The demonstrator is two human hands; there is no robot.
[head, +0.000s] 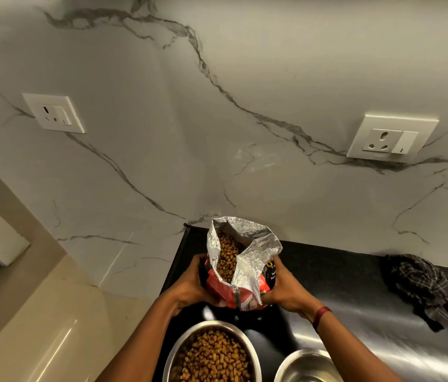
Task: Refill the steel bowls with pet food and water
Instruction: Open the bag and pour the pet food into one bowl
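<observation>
Marble backsplash, black desk [327, 261]. Kibble bag [247, 244] upright with mouth open, just behind full steel bowl [174, 351]. Left grip [189, 285] and right grip [283, 292] curl round bag's lower sides. Second steel bowl [286, 363] looks empty, though partly cropped. Risk: floppy foil mouth sags, kibble scatters over desk.

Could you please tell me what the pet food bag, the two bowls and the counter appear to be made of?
The pet food bag: thin flexible laminate, it seems; crinkled silvery foil-like lining, glossy red printed outside. The filled bowl and the second bowl: steel by their look, brushed grey sheen with reflections. The counter: black polished stone, probably granite; speckled and mirror-glossy.
</observation>
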